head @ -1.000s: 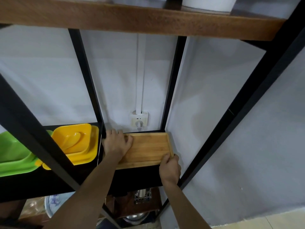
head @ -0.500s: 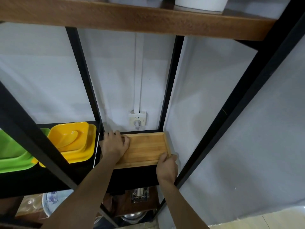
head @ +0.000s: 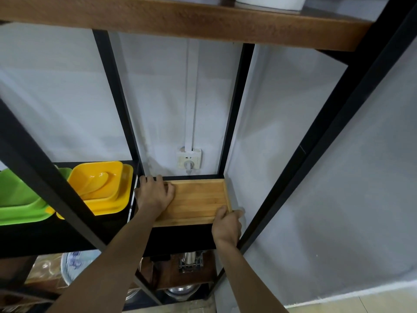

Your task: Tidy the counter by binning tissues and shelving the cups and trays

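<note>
Fingers of the left hand lie spread and flat on the left end of a wooden tray, palm down, pressing rather than gripping. The right hand pinches the tray's front right corner, thumb on the inside of the rim, other fingers curled under & out of sight.

The tray sits flat on a black shelf in the right-hand bay of a black metal rack, its far edge close to the back wall. Just behind it on the wall: a white power socket w/ a plug in it and a white cable duct running up.

Left of the tray, past a black upright post, a yellow dish is stacked in the next bay; a green dish lies beside it, partly hidden by a diagonal black bar crossing the foreground. Another black bar slants close by the right hand.

A wooden shelf runs overhead, w/ a white container on it. Below, metal items and a blue-and-white plate are dimly visible.
</note>
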